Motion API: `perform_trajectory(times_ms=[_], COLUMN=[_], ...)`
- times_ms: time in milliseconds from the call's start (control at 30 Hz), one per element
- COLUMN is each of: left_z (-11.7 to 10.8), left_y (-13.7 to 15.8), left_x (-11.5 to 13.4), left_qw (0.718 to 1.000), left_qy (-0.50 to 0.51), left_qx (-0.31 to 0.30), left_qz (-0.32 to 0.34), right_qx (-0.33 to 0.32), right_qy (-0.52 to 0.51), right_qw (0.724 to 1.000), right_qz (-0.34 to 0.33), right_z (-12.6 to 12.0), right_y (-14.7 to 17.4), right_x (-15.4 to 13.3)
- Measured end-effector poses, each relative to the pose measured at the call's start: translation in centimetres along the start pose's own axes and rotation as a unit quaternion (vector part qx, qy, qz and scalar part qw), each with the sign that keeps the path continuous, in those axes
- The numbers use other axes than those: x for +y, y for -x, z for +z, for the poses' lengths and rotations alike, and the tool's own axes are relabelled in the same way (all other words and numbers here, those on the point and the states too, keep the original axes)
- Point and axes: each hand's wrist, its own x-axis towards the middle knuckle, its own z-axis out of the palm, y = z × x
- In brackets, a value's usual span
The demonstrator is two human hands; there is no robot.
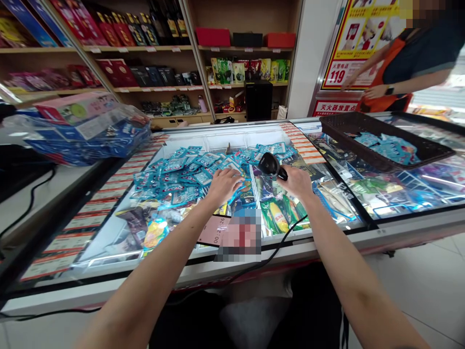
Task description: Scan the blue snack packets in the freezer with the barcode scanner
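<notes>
My right hand (298, 182) is wrapped around the handle of a black barcode scanner (269, 166), whose head points left over the glass. A black cord runs from it down past the freezer's front edge. Just left of it, my left hand (225, 185) is bent at the fingers around a small blue packet (235, 166) at the edge of the pile; the fingertips are partly hidden. Many similar blue packets (178, 169) lie heaped on the glass lid, beyond and to the left. A phone (212, 231) with a timer on its screen lies below my left hand.
A bag of blue packages with a pink box (78, 107) stands at the left. A brown basket (436, 145) holding blue packets sits at the right, near a person in an orange apron (381, 87). Shelves of goods (250, 86) stand behind the freezer.
</notes>
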Motion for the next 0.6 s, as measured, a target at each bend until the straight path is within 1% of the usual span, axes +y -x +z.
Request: perform_trajectory(times_ms=[100,200,300,400,500,600], left_z=[0.4,0.2,0.0,0.3,0.9,1.5], left_y=[-0.2,-0.2,-0.3,-0.7,-1.3,-1.9], left_x=[-0.7,-1.6,-1.9,-1.4,-0.4,0.5], left_qw=[1.000,0.998,0.997,0.994,0.990,0.990], left_qy=[-0.010,-0.024,-0.031,-0.041,-0.048,-0.031], left_qx=[-0.005,-0.004,-0.001,0.010,0.030,0.045], left_qz=[-0.024,-0.052,-0.077,-0.103,-0.127,-0.131], right_qx=[0.006,0.003,0.000,0.001,0.005,0.010], right_qy=[-0.001,0.002,0.006,0.009,0.014,0.020], right_qw=[1.000,1.000,0.999,0.998,0.998,0.997], right_qz=[0.011,0.028,0.042,0.056,0.068,0.072], right_z=[0.0,0.0,-0.1,-0.1,-0.1,-0.1], right_y=[-0.1,-0.1,-0.3,-0.4,-0.5,-0.5], right_x=[0.3,0.5,0.7,1.0,1.2,1.2])
